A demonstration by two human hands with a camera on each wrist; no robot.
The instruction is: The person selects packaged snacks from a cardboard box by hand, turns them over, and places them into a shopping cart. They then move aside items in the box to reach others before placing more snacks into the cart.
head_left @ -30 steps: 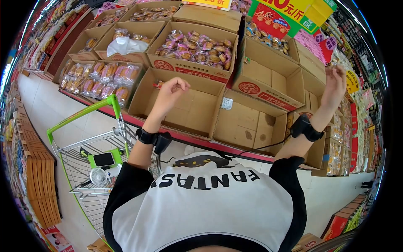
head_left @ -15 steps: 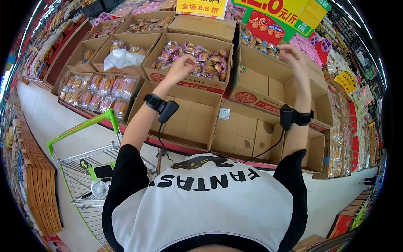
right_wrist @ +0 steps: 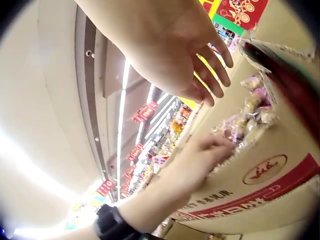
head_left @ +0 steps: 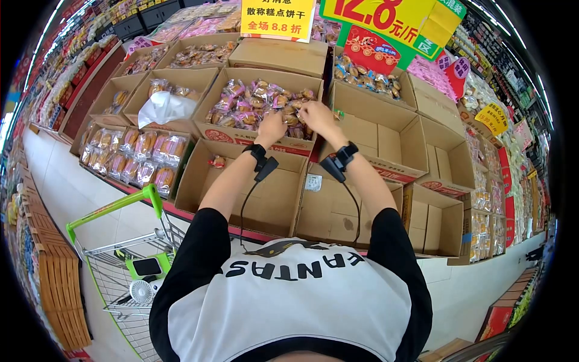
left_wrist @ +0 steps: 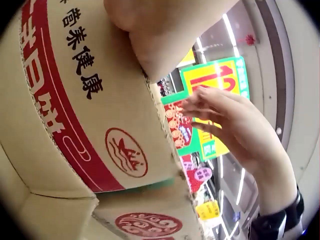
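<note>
Brought left hand (head_left: 272,127) and right hand (head_left: 320,117) within reach of upper-centre wrapped pastries (head_left: 259,92), with right fingers released; could not tell left grasp.

Identified as a supermarket sales floor. Evidenced by an open brown cardboard box (head_left: 289,145) of small plastic-wrapped pastries (head_left: 235,102), with a yellow paper discount sign (head_left: 277,19) behind the box, reading 全场 8.8 折, and a large yellow-and-green price sign (head_left: 392,17) behind and to its right, marked 12.8元/斤. Noted also: a green-handled wire shopping cart (head_left: 114,208) to its near left, packed shelves (head_left: 525,78) to its far right, white strip lights (right_wrist: 120,132) overhead.
</note>
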